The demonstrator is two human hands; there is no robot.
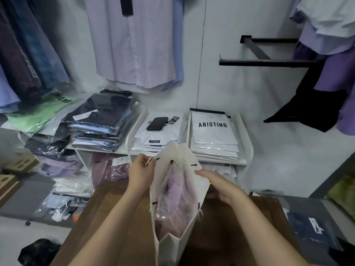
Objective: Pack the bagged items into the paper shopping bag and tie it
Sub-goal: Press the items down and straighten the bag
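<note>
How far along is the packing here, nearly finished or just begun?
Packing looks mostly done: a plastic-bagged lilac garment already sits inside the white paper shopping bag. In hand: the left hand pinches a rope handle and the right hand holds the opposite rim. Left: tying the top, which is open.

White paper shopping bag (173, 244) standing open on a brown wooden table (115, 217), holding a clear plastic-bagged lilac garment (175, 192). Left hand (141, 172) pinches a twisted rope handle (148, 162) at the bag's left wall; right hand (221, 186) grips the right wall. Behind, a white shelf (247, 148) carries stacked bagged shirts and a black phone (157, 123).
</note>
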